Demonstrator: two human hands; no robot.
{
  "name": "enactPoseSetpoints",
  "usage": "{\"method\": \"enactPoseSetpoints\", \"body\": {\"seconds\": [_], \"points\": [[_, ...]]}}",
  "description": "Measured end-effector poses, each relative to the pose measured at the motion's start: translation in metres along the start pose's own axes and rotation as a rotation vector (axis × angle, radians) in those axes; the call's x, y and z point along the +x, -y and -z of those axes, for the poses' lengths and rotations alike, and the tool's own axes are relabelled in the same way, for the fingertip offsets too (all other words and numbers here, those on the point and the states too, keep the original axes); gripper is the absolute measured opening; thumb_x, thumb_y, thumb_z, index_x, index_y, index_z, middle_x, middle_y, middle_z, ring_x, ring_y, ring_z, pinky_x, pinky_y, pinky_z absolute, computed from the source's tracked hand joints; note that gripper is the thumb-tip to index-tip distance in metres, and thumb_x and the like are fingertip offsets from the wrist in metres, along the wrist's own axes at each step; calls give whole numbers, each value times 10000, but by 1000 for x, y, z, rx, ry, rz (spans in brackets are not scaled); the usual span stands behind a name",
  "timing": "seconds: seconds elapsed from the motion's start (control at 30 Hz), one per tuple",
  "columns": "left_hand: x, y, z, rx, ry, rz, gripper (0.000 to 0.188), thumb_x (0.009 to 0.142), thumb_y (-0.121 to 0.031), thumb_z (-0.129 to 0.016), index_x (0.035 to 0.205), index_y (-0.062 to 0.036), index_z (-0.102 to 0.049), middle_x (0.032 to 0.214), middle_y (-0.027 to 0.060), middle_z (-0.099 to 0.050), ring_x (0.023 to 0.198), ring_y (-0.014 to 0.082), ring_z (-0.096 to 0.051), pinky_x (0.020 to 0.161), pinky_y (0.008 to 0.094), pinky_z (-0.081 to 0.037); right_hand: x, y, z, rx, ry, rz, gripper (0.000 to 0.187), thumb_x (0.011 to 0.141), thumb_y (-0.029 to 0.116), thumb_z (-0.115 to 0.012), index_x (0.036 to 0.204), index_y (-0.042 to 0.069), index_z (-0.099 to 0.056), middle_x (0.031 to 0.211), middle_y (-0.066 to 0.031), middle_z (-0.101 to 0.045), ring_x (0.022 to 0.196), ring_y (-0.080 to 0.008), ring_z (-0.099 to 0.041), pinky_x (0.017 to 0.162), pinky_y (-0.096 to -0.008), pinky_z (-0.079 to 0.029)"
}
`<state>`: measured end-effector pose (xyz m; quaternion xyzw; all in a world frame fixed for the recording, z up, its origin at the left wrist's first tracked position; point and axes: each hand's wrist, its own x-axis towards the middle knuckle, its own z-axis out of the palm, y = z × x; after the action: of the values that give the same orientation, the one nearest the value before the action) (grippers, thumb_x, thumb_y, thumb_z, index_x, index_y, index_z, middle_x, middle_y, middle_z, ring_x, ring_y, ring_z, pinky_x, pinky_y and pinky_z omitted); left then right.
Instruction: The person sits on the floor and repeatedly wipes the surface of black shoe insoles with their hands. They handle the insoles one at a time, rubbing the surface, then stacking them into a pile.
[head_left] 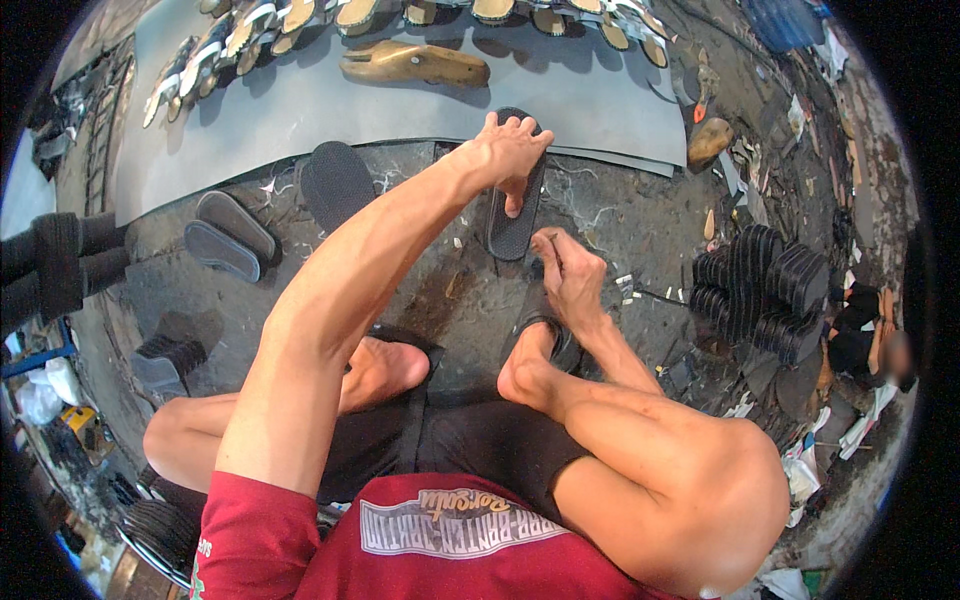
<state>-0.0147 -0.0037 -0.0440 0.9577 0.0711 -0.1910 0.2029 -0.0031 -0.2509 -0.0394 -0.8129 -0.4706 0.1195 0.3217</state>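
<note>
A dark textured shoe sole (508, 238) is in front of me, its long side pointing away. My left hand (505, 155) reaches across and grips its far half, the thumb pressed on the top face and the fingers toward the far right edge. Beside the near end of this sole is my right hand (573, 275), its fingers closed in a pinch. Whatever it holds, if anything, is too small or hidden to name. Another dark sole (338, 185) rests on the ground left of my left wrist.
Beyond my hands, a grey sheet (260, 150) carries a wooden shoe last (415, 65) and rows of sandals (355, 15). A pair of soles (222, 250) lies left. Bundled soles (760, 285) stand right, with another last (710, 142) and scraps. Another person (865, 335) is far right.
</note>
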Motion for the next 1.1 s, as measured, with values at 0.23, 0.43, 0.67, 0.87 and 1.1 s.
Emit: {"method": "enactPoseSetpoints", "body": {"seconds": [0.23, 0.43, 0.67, 0.87, 1.1], "points": [[-15, 4, -7, -64, -65, 14, 1230, 501, -348, -1098, 1558, -91, -523, 1507, 196, -580, 1474, 416, -520, 1198, 659, -406, 58, -29, -7, 48, -234, -14, 324, 1180, 251, -561, 1055, 2, -725, 938, -151, -787, 806, -299, -780, 727, -406, -584], [-75, -41, -86, -494, -867, 91, 1198, 715, -319, -945, 1707, -59, -325, 1647, 278, -421, 1552, 472, -383, 1292, 596, -321, 29, -32, -22, 182, -224, -149, 270, 1175, 279, -556, 1205, 18, -620, 819, -134, -608, 785, -315, -667, 765, -447, -554], [-68, -103, -181, -888, -1168, 309, 1080, 845, -218, -872, 1718, -6, -271, 1688, 267, -405, 1565, 442, -409, 1321, 506, -325, 34, -6, -63, -11, -88, -252, 812, 863, 381, -943, 1400, -13, -478, 1151, -275, -703, 1067, -415, -725, 932, -499, -573], [-118, -84, -161, -892, -994, 317, 1112, 811, -51, -839, 1721, 60, -210, 1711, 317, -354, 1619, 461, -347, 1354, 477, -284, 47, -12, -36, 196, 2, -515, 632, 939, 370, -863, 1346, -39, -607, 1106, -172, -734, 992, -263, -704, 905, -439, -568], [-233, 35, -125, -421, -1672, 969, 879, 897, -94, -736, 1650, 128, -340, 1697, 330, -385, 1613, 455, -353, 1367, 501, -224, 27, -30, -21, 599, -42, -500, 623, 1005, 371, -837, 1420, -38, -616, 1242, -113, -701, 1113, -198, -662, 973, -363, -553]]}}
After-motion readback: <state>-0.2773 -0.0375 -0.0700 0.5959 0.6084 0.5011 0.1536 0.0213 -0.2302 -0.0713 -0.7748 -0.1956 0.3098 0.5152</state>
